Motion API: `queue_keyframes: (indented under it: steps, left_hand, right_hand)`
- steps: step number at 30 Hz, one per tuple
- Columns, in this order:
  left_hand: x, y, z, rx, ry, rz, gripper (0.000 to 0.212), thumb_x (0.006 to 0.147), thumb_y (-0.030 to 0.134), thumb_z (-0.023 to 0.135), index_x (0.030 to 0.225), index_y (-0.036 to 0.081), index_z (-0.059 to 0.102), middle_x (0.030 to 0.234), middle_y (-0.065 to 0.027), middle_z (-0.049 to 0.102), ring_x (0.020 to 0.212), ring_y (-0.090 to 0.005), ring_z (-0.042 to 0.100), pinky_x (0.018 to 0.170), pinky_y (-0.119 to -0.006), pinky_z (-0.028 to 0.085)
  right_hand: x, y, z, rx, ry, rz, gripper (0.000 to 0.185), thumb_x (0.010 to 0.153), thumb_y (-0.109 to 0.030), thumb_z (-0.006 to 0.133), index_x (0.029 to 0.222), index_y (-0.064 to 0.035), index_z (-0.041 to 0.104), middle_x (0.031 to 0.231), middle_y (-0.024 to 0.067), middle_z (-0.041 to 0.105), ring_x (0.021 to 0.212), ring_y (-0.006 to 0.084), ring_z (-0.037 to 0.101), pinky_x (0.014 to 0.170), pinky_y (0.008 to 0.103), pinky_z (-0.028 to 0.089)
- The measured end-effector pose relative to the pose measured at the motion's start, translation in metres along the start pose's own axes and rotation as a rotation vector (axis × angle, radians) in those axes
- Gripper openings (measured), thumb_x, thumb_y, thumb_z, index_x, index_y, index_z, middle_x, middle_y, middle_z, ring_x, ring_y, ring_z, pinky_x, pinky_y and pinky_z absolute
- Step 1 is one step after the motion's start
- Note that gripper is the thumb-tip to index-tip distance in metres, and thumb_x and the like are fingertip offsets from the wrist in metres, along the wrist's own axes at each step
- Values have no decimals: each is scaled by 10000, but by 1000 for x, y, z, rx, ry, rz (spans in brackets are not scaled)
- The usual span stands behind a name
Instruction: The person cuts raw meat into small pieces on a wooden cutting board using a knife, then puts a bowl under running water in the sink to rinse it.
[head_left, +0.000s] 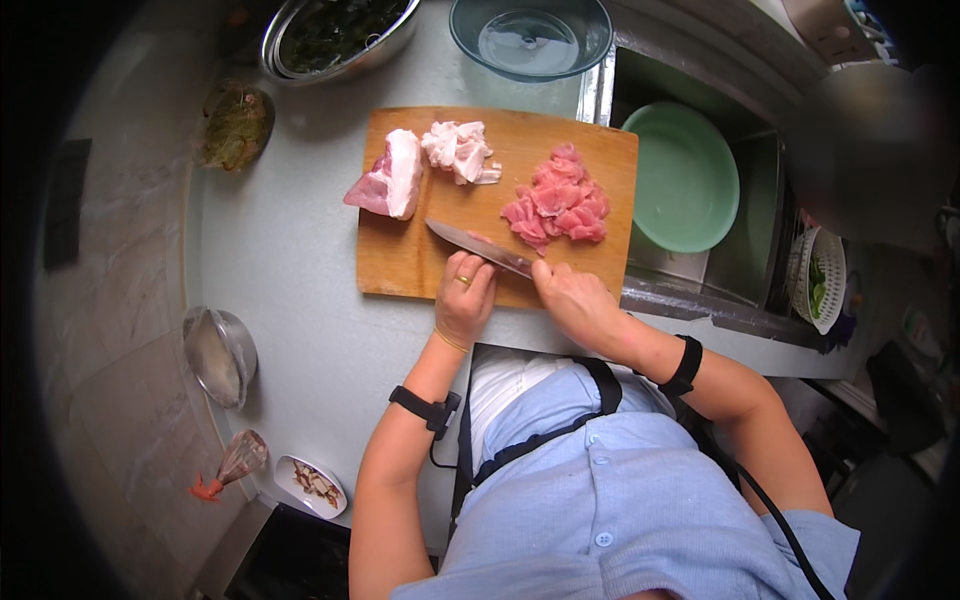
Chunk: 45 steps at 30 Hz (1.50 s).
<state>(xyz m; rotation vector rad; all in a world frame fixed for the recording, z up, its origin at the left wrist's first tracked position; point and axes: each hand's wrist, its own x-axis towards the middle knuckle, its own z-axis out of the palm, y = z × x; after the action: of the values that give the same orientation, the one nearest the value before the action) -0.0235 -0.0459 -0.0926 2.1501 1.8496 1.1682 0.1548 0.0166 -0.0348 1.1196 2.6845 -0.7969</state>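
A wooden cutting board (465, 202) lies before me. My right hand (576, 300) grips the handle of a kitchen knife (472, 244), whose blade points to the upper left, low over the board. Beside the blade, the bent fingers of my left hand (466, 294) press at the board's near part; anything beneath them is mostly hidden. A small bit of pink meat clings to the blade. On the board are a slab of raw meat with white fat (396, 176) at the left, pale fat pieces (459, 150) at the top and a pile of sliced pink meat (561, 199) at the right.
Right of the board, a green basin (686, 180) sits in the metal sink (757, 217). Behind stand a clear bluish bowl (531, 71) and a metal bowl of dark greens (341, 73). Along the left wall are a metal bowl (244, 352), a plastic bag (244, 454) and a white dish (330, 510).
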Motion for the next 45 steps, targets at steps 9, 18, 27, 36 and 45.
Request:
queue_keyframes:
  steps: [9,18,27,36,45]
  left_hand:
    - [-4,-1,-1,-23,33,13,203,676,-35,655,872,7,622,957,-107,582,923,-305,557,786,-386,483]
    - [-8,-2,0,-37,9,-31,221,675,-71,653,882,0,624,946,-106,583,896,-312,554,777,-387,468]
    - [-2,0,0,-67,66,-20,211,658,-69,663,853,6,631,924,-89,589,886,-283,560,762,-375,475]
    - [-9,-4,1,-4,19,-17,178,661,-40,663,826,4,613,931,-93,586,888,-286,562,758,-374,485]
    - [-3,0,-1,-90,55,-25,238,663,-89,666,876,11,634,922,-91,593,867,-291,557,758,-383,468]
  right_hand:
    - [-43,3,-31,-53,-16,12,104,813,-48,469,897,2,431,703,203,553,580,351,601,500,429,488]
    - [-17,0,-3,-48,-4,6,95,816,-46,457,882,16,427,707,217,569,601,345,617,501,418,499]
    - [-24,11,-18,20,-43,27,104,800,-25,450,886,16,409,714,234,571,629,412,594,555,486,475]
    - [-17,7,-14,-41,-70,13,123,795,-28,478,892,4,410,684,212,571,624,367,615,509,435,493]
    - [-8,17,-24,5,-73,-18,148,770,-23,497,888,3,412,710,225,585,604,382,606,499,448,485]
